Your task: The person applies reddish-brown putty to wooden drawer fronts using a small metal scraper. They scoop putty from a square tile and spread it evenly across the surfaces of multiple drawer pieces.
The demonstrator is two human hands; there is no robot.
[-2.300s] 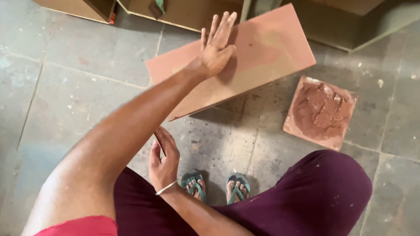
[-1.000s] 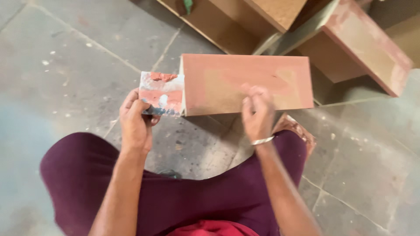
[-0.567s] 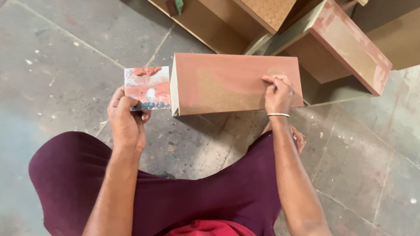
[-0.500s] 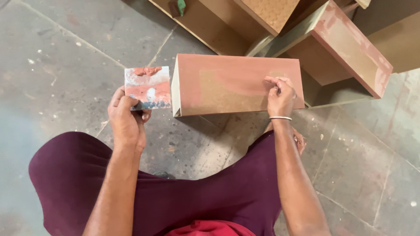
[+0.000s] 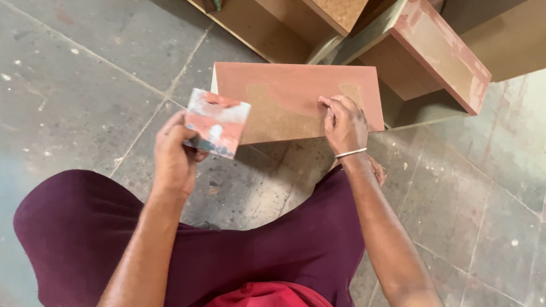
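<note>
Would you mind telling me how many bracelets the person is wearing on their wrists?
1. A thin pale bracelet circles the wrist of the right hand, which rests on the reddish board. The left hand, gripping a smeared square card, shows a bare wrist.

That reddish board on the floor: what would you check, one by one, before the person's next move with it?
1. Board steadied by the right hand: ok, fingers press its top face.
2. Left hand grips the smeared square card: ok.
3. Card touching the board: not ok, held just off its left end.
4. Reddish coat even: not ok, bare brown patches show.
5. Board's underside support: cannot tell.
</note>
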